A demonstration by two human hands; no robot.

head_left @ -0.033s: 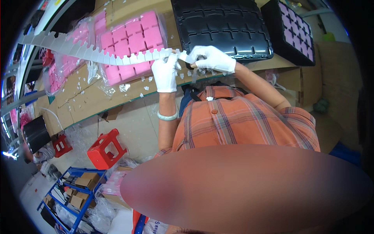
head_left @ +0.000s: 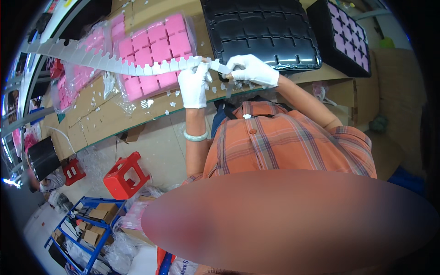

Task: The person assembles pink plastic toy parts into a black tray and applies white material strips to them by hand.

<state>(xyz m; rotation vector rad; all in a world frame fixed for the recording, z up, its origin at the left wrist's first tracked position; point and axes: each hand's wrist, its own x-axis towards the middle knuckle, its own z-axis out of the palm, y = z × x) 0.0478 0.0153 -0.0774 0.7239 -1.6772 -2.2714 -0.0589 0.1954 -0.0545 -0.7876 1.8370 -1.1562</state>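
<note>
My left hand point(head_left: 194, 86) and right hand point(head_left: 251, 69), both gloved, pinch the notched white strip point(head_left: 114, 64). Strip runs over pink foam blocks point(head_left: 153, 55) toward the workbench point(head_left: 105, 114) left edge.

**Bagged pink blocks, brown cartons**

A clear plastic bag point(head_left: 153, 55) of pink foam squares lay on the bench at 11 o'clock, rectangular, its film glinting. A second clear bag point(head_left: 73, 78) of the same pink pieces sat at its 9 o'clock, crumpled, partly under the white notched strip. At 7 o'clock, small brown cartons point(head_left: 98, 215) stood on a blue rack, boxy and plain. Just beside them at 3 o'clock lay a clear bag of pink stuff point(head_left: 135, 215). No screens showed; any labels were too small to tell.
</note>
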